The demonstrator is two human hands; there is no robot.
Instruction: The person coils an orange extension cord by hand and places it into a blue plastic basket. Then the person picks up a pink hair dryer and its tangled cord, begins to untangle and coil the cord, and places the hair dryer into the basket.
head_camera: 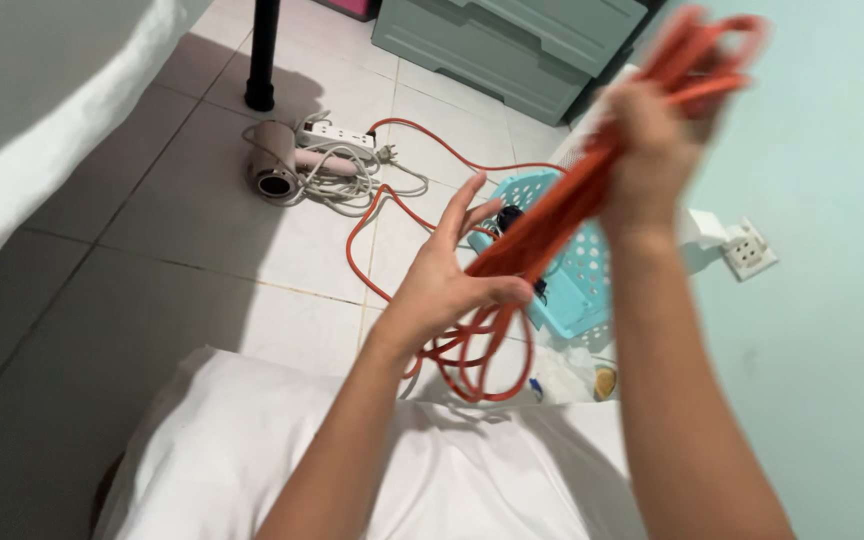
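My right hand is raised high and shut on a bundle of looped orange cable. The loops stick out above that fist and hang down in front of me. My left hand sits lower, thumb and palm closed on the hanging strands while its fingers spread upward. More of the orange cable trails across the tiled floor to a plug beside a white power strip.
A pink hair dryer with a white cord lies by the power strip. A light blue plastic basket stands under the cable. A wall socket is on the green wall. A white pillow covers my lap. Drawers stand behind.
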